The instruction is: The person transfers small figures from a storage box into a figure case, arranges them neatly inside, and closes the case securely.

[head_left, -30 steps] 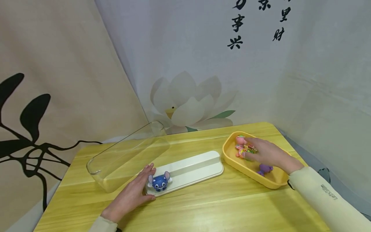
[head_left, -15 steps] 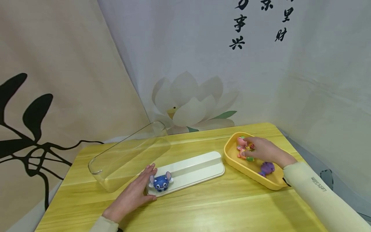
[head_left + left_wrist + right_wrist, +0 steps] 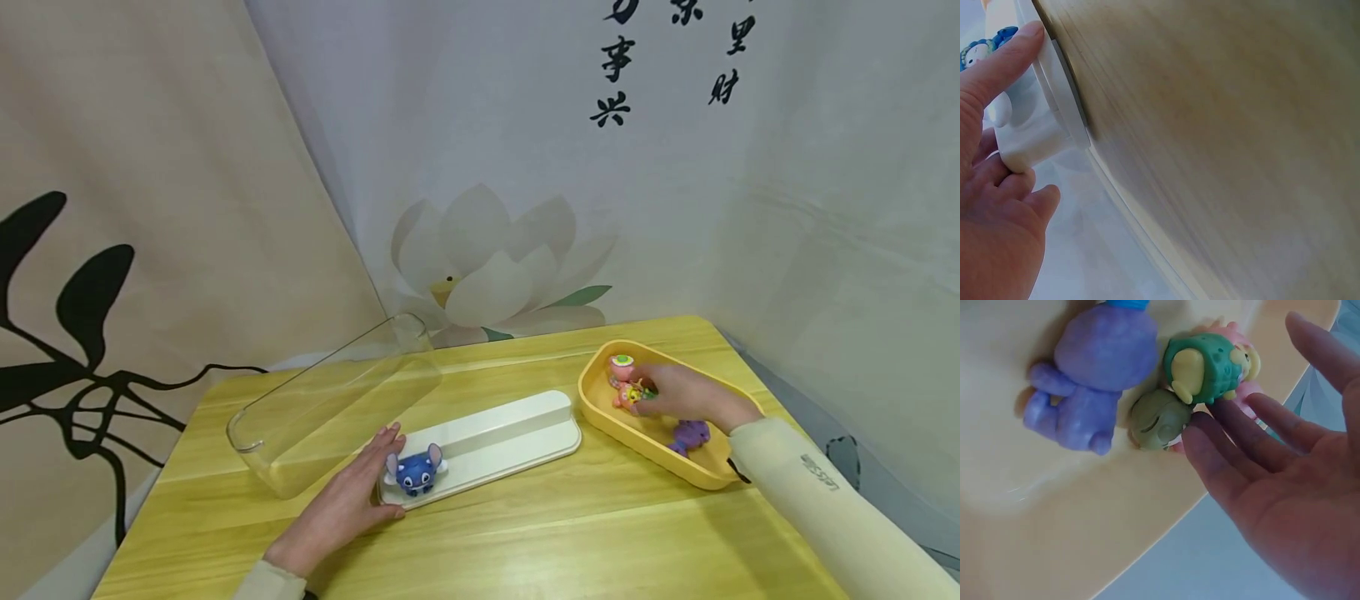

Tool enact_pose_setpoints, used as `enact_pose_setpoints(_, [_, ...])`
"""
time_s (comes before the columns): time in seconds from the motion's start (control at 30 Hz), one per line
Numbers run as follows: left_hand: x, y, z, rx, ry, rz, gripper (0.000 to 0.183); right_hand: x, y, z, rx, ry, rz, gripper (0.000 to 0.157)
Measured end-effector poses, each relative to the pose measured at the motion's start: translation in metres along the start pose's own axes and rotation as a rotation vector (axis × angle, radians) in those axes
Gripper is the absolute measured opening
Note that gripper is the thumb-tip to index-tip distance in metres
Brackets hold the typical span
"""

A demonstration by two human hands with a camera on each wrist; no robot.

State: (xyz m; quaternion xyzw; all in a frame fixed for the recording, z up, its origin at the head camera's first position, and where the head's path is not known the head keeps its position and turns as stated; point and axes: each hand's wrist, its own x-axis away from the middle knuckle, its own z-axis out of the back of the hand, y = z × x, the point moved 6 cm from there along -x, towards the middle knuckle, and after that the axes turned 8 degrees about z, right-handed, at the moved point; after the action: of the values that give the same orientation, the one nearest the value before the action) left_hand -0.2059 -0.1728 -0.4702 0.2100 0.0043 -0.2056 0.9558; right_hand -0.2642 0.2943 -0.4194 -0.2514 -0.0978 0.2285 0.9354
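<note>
My left hand (image 3: 341, 508) grips the left end of a long white stepped display base (image 3: 517, 446), thumb at its front edge, fingers behind. A blue big-eared figurine (image 3: 417, 473) stands on that end beside the hand. Over on the right, my right hand (image 3: 686, 392) reaches into a yellow tray (image 3: 637, 448). In the right wrist view its fingers touch small figurines, a green one with a yellow belly (image 3: 1207, 365) and an olive round one (image 3: 1157, 422), while the thumb stays apart. Nearer the camera lies a purple figurine (image 3: 690, 436). A pink figurine (image 3: 622, 368) sits at the tray's far end.
A clear plastic cover (image 3: 337, 408) lies on the wooden table (image 3: 525, 550) at the left, behind my left hand. Printed curtains (image 3: 480, 150) hang close behind the table.
My right hand has lowered into the tray onto the small figurines, which have shifted slightly. The purple figurine has turned a little. My left hand has kept its place.
</note>
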Motion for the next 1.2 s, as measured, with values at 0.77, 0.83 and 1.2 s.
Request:
enact_pose_setpoints(0.77, [0.001, -0.001, -0.001, 0.009, -0.026, 0.031, 0.099, -0.014, -0.005, -0.013, 0.087, -0.071, -0.026, 0.030])
enact_pose_setpoints(0.83, [0.001, -0.001, -0.002, 0.011, -0.040, 0.041, 0.099, -0.013, -0.006, -0.013, 0.058, -0.065, -0.037, 0.030])
enact_pose_setpoints(1.2, [0.000, -0.001, -0.001, 0.000, -0.041, 0.025, 0.099, 0.006, -0.029, 0.018, 0.030, 0.084, -0.004, 0.054])
